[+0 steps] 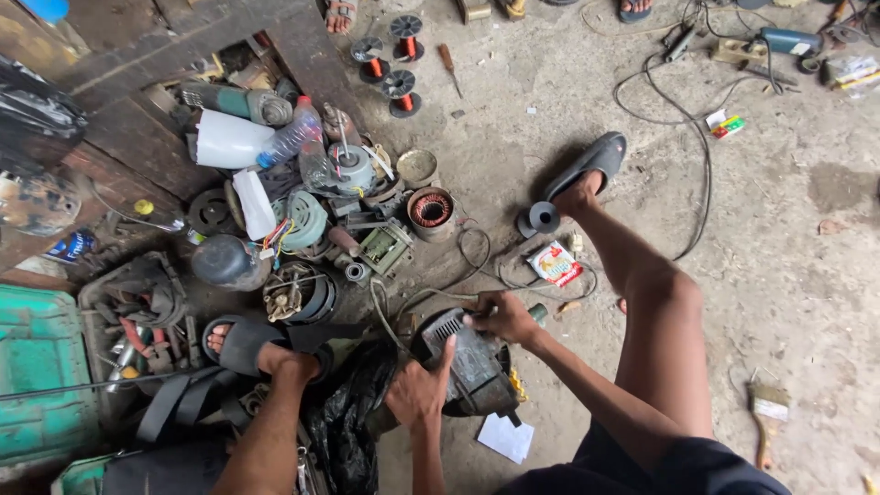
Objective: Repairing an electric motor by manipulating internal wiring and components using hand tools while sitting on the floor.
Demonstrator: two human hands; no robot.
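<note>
I see the grey power tool (467, 362) on the floor, just below the copper coil (431, 210). My left hand (417, 392) clasps its body; right hand (502, 316) fingers press its vented end. It looks heavy, stiff, greasy; I judge the body the best grip.

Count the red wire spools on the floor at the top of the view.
3, in a cluster: one at upper right, one to its left, one lower down. More may lie hidden in the parts pile.

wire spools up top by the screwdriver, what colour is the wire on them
Red-orange wire on the wire spools, wound between dark grey end discs; the head view shows it.
</note>
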